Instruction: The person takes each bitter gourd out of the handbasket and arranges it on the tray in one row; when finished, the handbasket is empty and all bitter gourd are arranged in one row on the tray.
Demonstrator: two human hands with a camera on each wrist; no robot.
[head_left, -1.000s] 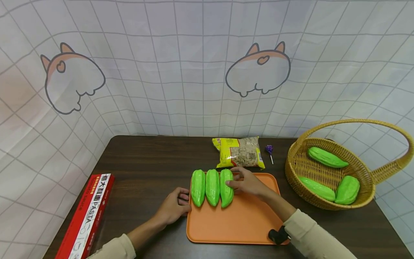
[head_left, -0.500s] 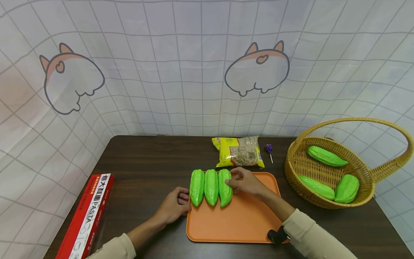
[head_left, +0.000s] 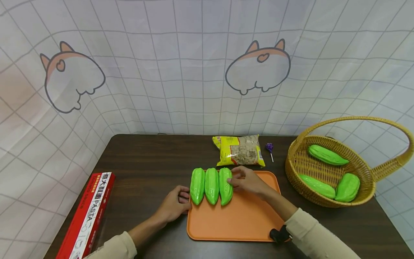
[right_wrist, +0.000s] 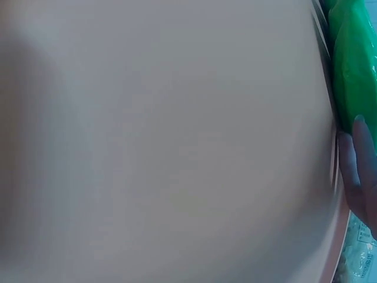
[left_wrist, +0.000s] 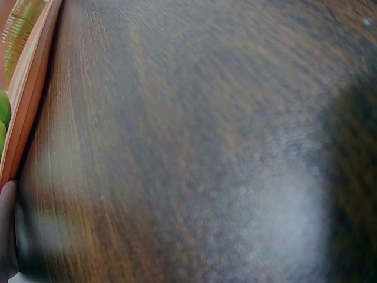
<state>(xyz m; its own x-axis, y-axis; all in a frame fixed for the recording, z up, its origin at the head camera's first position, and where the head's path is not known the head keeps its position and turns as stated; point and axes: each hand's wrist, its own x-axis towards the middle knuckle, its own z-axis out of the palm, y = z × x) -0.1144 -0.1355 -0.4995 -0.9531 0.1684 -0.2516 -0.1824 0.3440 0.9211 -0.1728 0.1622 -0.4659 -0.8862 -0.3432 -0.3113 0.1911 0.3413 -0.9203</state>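
Three bright green, ridged bitter melons lie side by side on the orange tray [head_left: 233, 225], along its far left part. My right hand [head_left: 249, 181] holds the rightmost bitter melon [head_left: 225, 187], thumb and fingertips against its right side and far end. Two of its fingers [right_wrist: 365, 159] show at that green surface in the right wrist view. The middle bitter melon [head_left: 211, 187] and the left bitter melon [head_left: 197, 187] stand close beside it. At the tray's left edge rests my left hand [head_left: 173, 205], fingers bent loosely; a digit touches the tray wall [left_wrist: 29, 100] in the left wrist view.
On the right a wicker basket [head_left: 292, 181] with a tall handle contains three more bitter melons. Behind the tray lie a yellow bag [head_left: 240, 151] and a purple lollipop [head_left: 269, 148]. A red pasta box [head_left: 87, 216] lies at the left. A small black object [head_left: 279, 234] is by the right sleeve.
Both hands and the three bitter melons on the tray keep nearly the same places. Only a slight shift of the whole head view shows.
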